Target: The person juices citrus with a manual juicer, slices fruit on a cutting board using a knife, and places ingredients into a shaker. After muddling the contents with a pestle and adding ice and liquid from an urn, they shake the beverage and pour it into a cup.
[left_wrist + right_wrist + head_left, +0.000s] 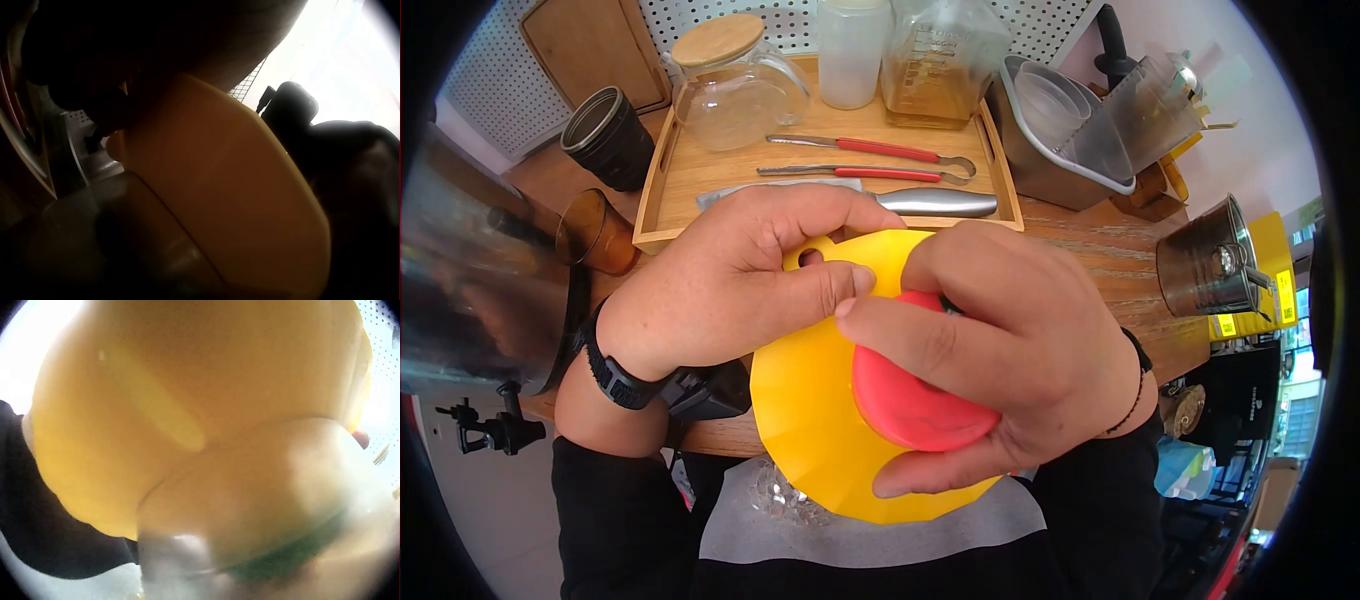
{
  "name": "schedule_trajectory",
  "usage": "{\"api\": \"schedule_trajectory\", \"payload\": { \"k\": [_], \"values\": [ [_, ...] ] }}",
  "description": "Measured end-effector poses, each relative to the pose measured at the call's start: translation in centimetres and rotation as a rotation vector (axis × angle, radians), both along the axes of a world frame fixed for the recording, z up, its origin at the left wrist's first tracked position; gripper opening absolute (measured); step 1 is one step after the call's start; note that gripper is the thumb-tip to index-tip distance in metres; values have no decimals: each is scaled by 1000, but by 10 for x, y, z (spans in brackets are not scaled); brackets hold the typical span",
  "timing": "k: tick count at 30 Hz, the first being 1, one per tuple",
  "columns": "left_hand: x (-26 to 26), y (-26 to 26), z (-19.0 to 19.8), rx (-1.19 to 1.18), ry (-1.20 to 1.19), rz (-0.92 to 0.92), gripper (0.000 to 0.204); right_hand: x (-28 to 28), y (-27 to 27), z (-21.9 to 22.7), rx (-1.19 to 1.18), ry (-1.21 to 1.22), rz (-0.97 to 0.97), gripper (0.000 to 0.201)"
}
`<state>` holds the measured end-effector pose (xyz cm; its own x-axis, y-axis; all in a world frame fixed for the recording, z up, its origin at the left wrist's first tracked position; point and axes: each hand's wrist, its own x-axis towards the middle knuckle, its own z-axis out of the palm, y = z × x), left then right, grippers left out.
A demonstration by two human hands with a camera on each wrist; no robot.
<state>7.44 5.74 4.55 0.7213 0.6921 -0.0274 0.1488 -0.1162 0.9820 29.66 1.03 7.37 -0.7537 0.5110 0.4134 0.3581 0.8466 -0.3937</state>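
Note:
A yellow, wide faceted piece [810,410] with a holed tab is held above the lap; it looks orange in the left wrist view [231,187] and fills much of the right wrist view [187,369]. The left hand [750,270] pinches its upper edge beside the hole. Curled round a red rounded object [915,400] in front of the yellow piece is the right hand [1020,350]. A clear, see-through item with a green band [281,556] lies against the yellow surface in the right wrist view; what it is I cannot tell.
Behind the hands, a wooden tray [650,215] bears red-handled tongs [890,150], a silver-handled tool [940,203], a glass pot [740,100] and bottles. A grey bin [1060,175] and metal pot [1210,260] stand right; an amber glass [595,235] stands left. Clear faceted glass [785,497] shows below.

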Motion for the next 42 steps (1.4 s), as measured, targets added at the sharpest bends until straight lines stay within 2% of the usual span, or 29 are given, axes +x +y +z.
{"api": "schedule_trajectory", "payload": {
  "k": [7, 9, 15, 19, 21, 25, 27, 34, 37, 39, 42],
  "values": [
    [-1, 0, -2, 31, -13, 2, 35, 3, 4, 3, -55, 79, 113, 59],
    [-1, 0, -2, 25, -1, 4, 34, 4, 6, -3, -88, 99, 240, 53],
    [-2, 1, -1, 22, -9, -17, 34, 7, 6, 2, -166, 43, 288, 53],
    [-1, 2, -1, 35, 2, -7, 35, 5, -2, -1, -95, 37, 179, 55],
    [-1, 2, -1, 41, 4, 3, 36, 3, -5, 3, -18, -16, 48, 59],
    [0, 1, -1, 21, 22, 12, 37, 4, 0, 7, -104, -40, 19, 66],
    [-1, 1, -2, 30, 16, 16, 37, 7, 3, 7, -94, 17, 112, 67],
    [-1, 1, 0, 38, 10, -11, 37, 10, 4, 3, -70, 12, 199, 64],
    [-1, 1, -3, 35, -8, -6, 36, 9, -3, 8, -96, -64, 118, 67],
    [-1, 1, -3, 37, -10, -2, 36, 2, -5, 10, -79, -90, -28, 70],
    [-1, 1, -2, 15, -6, -5, 35, 1, -3, 9, -100, -58, -22, 71]
  ]
}}
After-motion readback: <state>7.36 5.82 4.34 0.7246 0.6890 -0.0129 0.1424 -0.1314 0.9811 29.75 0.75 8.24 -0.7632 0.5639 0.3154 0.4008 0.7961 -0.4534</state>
